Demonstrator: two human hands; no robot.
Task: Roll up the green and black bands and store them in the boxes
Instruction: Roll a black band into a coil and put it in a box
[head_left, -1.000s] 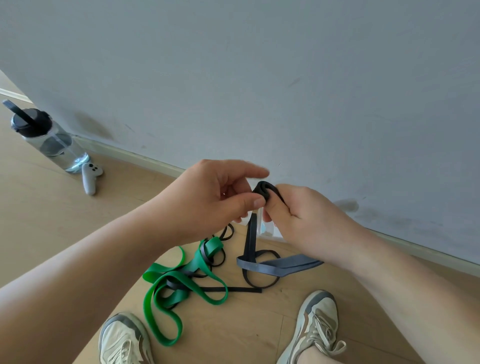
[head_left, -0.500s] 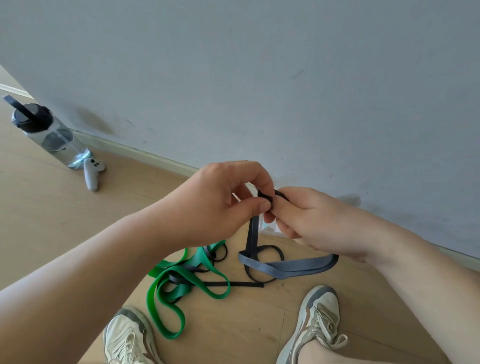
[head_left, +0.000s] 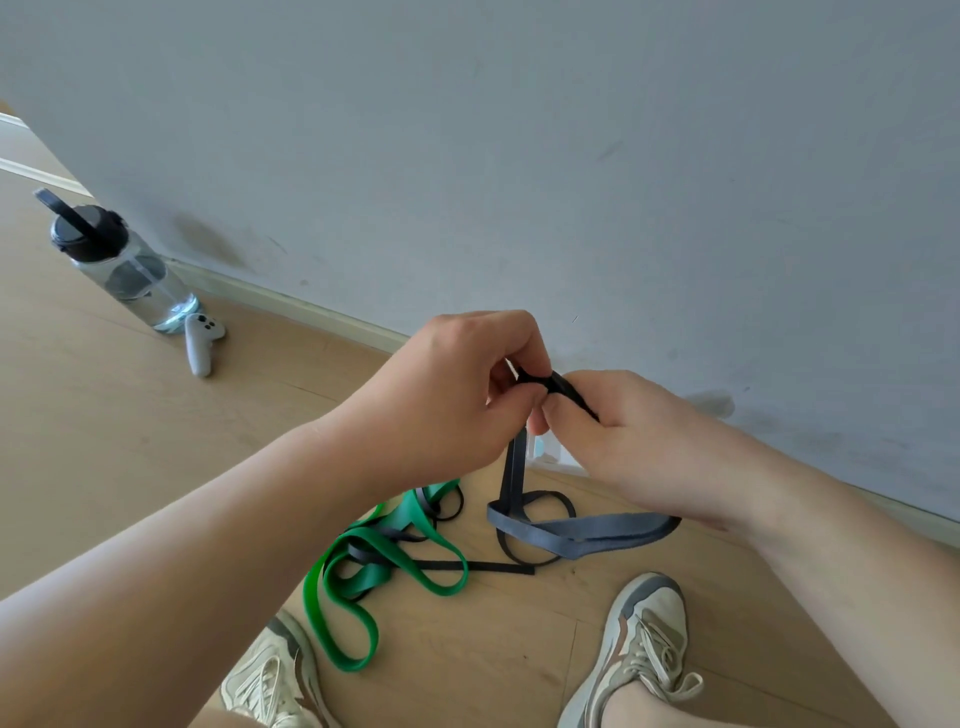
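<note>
1. The left hand (head_left: 447, 395) and right hand (head_left: 628, 447) meet in mid-air above the floor (head_left: 104, 441), in front of a grey wall (head_left: 519, 156).
2. Between them is the black band (head_left: 566, 387), its upper end wound into a small, tight coil.
3. The left hand pinches the coil between curled thumb and fingertips from the left.
4. The right hand grips the coil from the right, with its thumb on the near side and its fingers curled behind.
5. From the coil a doubled length of the band hangs straight down to the floor. There the rest of it lies loose in a flat loop that runs right, under the right wrist.
6. The green band (head_left: 410, 517) lies unrolled on the floor in several loops, below the left forearm and left of the black band's loose part.
7. A thin black band (head_left: 498, 567) lies tangled through the green loops and across the floor between the two wider bands.
8. Something pale and clear shows at the wall's foot behind the right hand, too hidden to identify.
9. Two pale shoes (head_left: 644, 639) sit at the bottom edge, one on either side of the green band's nearest loop.
10. Far left, a clear bottle (head_left: 130, 270) with a black lid stands by the wall, and a white controller (head_left: 200, 343) lies just beside its base.
</note>
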